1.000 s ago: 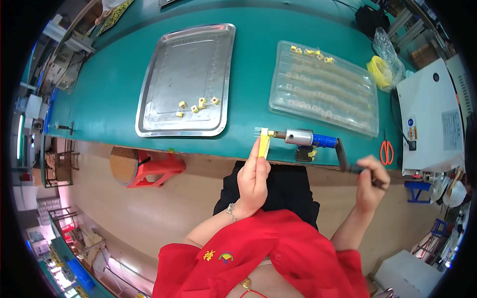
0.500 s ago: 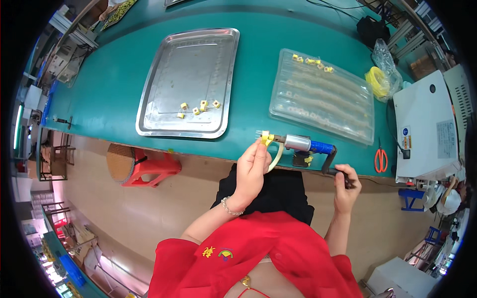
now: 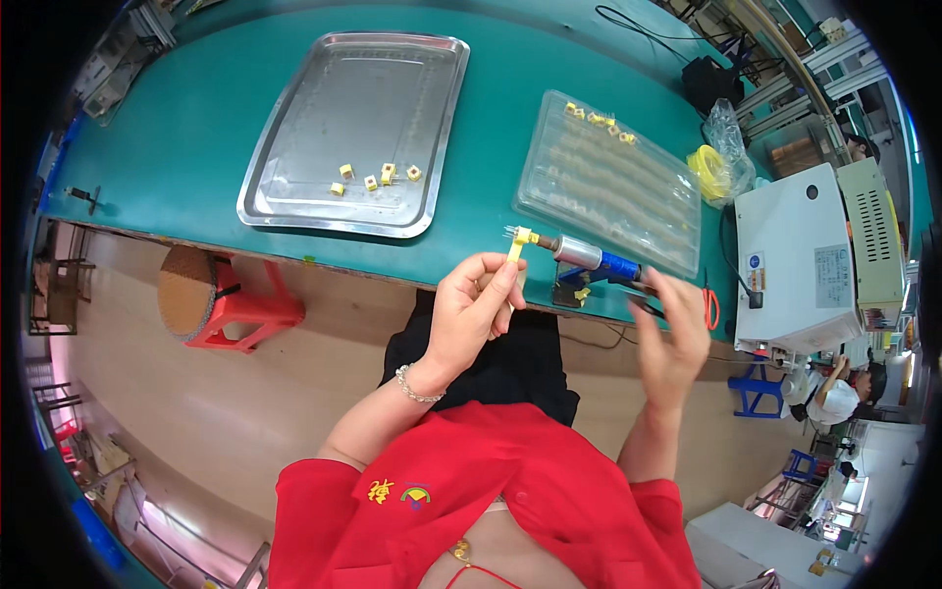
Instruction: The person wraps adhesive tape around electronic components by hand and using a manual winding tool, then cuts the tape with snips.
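A hand-cranked winder with a metal barrel and blue sleeve stands at the table's front edge. A small yellow coil bobbin with metal pins sits on its left tip. Yellow tape runs from the bobbin down to my left hand, which pinches it between thumb and fingers. My right hand is smeared by motion at the dark crank handle, its fingers and thumb around it. The hand partly hides the handle.
A metal tray with several yellow bobbins lies at the left. Beyond the winder is a clear plastic tray with more bobbins along its far edge. Orange scissors, a yellow roll and a white machine are at the right.
The whole view has shifted, so the trays and winder appear further left and up. My right hand has swung up with the crank. The tape loop near my left hand now looks straighter.
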{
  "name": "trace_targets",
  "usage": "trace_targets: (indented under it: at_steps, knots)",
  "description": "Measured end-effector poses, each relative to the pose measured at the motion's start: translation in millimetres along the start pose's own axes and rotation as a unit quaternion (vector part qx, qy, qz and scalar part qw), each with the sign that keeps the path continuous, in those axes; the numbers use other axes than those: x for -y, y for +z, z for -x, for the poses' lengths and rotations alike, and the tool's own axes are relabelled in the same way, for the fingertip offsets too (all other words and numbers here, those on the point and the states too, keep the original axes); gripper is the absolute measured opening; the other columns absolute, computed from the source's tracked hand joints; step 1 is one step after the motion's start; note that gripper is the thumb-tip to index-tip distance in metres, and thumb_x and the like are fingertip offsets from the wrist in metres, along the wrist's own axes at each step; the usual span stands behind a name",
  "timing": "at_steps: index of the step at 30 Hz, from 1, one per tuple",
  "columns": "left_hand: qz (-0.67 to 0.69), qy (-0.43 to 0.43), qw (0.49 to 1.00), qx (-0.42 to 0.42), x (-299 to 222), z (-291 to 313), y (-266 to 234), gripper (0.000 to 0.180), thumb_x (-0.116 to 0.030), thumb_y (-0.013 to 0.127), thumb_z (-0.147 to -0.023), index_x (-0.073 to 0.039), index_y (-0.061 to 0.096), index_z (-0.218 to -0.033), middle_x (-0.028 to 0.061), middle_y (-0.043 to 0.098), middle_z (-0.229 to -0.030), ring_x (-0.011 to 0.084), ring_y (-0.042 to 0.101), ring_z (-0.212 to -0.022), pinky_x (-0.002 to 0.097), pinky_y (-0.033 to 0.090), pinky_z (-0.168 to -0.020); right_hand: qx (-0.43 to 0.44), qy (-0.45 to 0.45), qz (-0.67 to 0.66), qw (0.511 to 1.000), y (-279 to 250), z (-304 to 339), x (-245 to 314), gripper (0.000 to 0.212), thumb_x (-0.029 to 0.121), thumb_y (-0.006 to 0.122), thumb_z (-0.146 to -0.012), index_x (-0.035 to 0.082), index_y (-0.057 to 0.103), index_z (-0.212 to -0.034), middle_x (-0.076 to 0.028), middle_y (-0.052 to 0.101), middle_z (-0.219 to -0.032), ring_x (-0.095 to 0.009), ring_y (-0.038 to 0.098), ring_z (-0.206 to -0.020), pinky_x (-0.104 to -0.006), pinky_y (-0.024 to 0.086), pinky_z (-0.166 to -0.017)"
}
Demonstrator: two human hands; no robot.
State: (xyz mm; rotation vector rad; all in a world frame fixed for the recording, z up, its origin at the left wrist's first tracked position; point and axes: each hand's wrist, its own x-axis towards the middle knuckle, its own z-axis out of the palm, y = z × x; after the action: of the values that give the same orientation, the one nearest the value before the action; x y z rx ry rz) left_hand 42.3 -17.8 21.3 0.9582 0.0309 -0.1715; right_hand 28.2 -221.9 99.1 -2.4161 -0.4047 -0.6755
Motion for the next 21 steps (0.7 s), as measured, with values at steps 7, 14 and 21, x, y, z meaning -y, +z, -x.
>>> trace_targets:
  at_steps: [7, 14, 21]
  knots:
    - [0.043, -0.022, 0.999, -0.005, -6.4, 3.3, 5.3, 0.020, -0.016, 0.047, -0.094, 0.001, 0.056, -0.098, 0.0037, 0.055, -0.064, 0.0036, 0.040, -0.042, 0.0165, 0.030, -0.038, 0.034, -0.210, 0.239, 0.947, 55.0, -29.4, 25.8, 0.031, 0.005, 0.060, -0.069, 0.004, 0.064, -0.100, -0.005, 0.064, -0.098, -0.019, 0.057, -0.089, -0.0304, 0.039, -0.070]
    - [0.040, -0.032, 0.999, 0.006, -8.2, 4.4, 3.8, 0.020, -0.015, 0.045, -0.095, 0.001, 0.056, -0.098, 0.0039, 0.054, -0.064, 0.0037, 0.039, -0.041, 0.0169, 0.030, -0.038, 0.070, -0.195, 0.251, 0.945, 55.5, -33.8, 35.0, 0.034, 0.006, 0.065, -0.067, 0.005, 0.064, -0.101, -0.004, 0.064, -0.101, -0.019, 0.058, -0.088, -0.0312, 0.039, -0.070]
    - [0.058, -0.037, 0.998, 0.015, -9.0, 5.1, 4.1, 0.020, -0.015, 0.045, -0.095, 0.001, 0.056, -0.097, 0.0033, 0.054, -0.064, 0.0034, 0.039, -0.042, 0.0165, 0.030, -0.039, 0.095, -0.188, 0.250, 0.945, 53.6, -37.6, 38.9, 0.037, 0.005, 0.066, -0.065, 0.003, 0.063, -0.102, -0.006, 0.064, -0.102, -0.020, 0.058, -0.087, -0.0317, 0.040, -0.070]
